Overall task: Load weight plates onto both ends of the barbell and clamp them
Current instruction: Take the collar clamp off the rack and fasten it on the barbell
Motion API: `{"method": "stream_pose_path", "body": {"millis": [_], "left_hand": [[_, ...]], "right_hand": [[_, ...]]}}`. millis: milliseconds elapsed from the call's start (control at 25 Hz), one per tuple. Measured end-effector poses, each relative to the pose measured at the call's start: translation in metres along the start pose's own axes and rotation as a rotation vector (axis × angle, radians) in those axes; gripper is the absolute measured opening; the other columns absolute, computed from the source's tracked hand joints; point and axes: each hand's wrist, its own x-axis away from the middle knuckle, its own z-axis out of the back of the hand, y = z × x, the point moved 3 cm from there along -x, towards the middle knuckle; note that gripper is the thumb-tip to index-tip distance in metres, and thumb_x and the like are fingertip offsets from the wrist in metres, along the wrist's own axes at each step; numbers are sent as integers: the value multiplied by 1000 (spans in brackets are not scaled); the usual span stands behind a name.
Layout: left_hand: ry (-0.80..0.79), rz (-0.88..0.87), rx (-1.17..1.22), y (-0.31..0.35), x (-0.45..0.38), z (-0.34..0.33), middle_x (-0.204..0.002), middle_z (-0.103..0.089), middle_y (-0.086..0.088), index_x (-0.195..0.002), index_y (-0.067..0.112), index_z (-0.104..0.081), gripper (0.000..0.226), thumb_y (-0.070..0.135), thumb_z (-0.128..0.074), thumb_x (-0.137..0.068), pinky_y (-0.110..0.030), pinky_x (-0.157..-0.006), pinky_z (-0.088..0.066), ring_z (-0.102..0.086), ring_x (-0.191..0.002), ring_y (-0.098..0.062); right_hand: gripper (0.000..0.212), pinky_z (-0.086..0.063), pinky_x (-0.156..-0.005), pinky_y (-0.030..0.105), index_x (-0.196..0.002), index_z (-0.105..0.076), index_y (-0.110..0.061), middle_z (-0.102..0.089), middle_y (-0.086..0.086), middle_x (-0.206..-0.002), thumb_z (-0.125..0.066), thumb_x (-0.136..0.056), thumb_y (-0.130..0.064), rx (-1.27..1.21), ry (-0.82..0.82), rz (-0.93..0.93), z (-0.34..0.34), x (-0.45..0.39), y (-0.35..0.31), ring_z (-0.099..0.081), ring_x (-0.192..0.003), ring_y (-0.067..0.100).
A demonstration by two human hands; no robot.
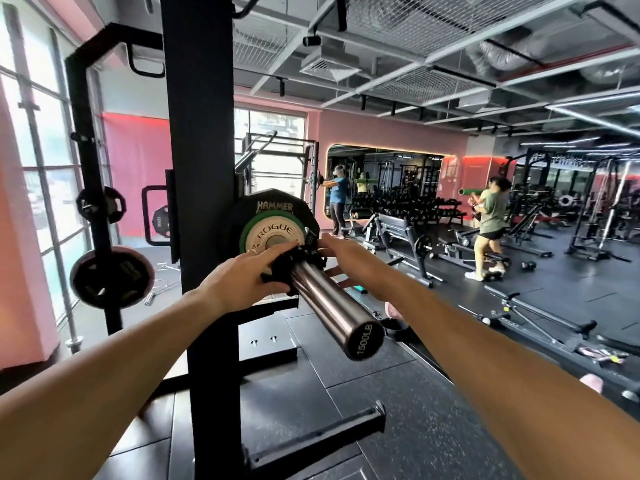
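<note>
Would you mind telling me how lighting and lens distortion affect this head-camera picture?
Head view: the windows at left are blown out; wide-angle bending curves the ceiling beams and stretches both forearms; the barbell sleeve shows glare streaks; the clamp under both hands is dark and slightly blurred.

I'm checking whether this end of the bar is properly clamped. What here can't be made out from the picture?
Head view only:
- Clamp: mostly covered by the left hand and right hand; locked or not is unclear.
- Small plate: its weight marking is hidden by the fingers.
- Big plate: partly behind the small plate and the rack post.
- Far end of the bar: out of sight behind the plates.
</note>
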Motion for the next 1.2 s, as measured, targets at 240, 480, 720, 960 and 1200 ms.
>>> {"method": "stream_pose_path", "body": {"millis": [240,480,720,960,1200], "left_hand": [[49,98,-88,-38,-27,-13,-140,-55,-1,-154,49,-29,86,46,-79,-83,-43,-95,-53,-64,-110,-23],[62,197,-105,-54,-47,-20,-125,-54,9,-148,48,-37,86,41,-84,-77,-42,-91,-55,-65,-99,-20],[121,268,-145,-65,-49,-32,-102,-68,9,-145,52,-33,83,44,-80,-78,-41,-79,-58,-67,-83,-14],[170,301,-196,-66,-47,-36,-88,-73,10,-141,48,-33,79,47,-81,-78,-37,-69,-58,-71,-79,-15],[161,311,-172,-64,-47,-37,-81,-71,10,-146,50,-29,88,45,-82,-77,-33,-65,-55,-70,-73,-14]], "right_hand": [[53,-56,-88,40,-134,-62,-22,-64,7,-133,-28,-107,-52,48,-31,22,-1,-65,-1,-68,-104,29],[54,-52,-94,44,-132,-62,-18,-61,7,-134,-28,-107,-51,50,-102,34,1,-111,-2,-64,-111,34],[44,-55,-94,44,-122,-67,-27,-63,11,-132,-32,-107,-50,91,-137,131,4,-140,-1,-63,-108,26],[29,-64,-69,36,-102,-67,-30,-67,-4,-99,-66,-85,-54,189,-2,202,3,-157,5,-66,-85,12],[89,-60,-79,40,-116,-57,-19,-65,-1,-104,-55,-58,-87,296,80,105,-20,-156,-3,-66,-94,23]]}}
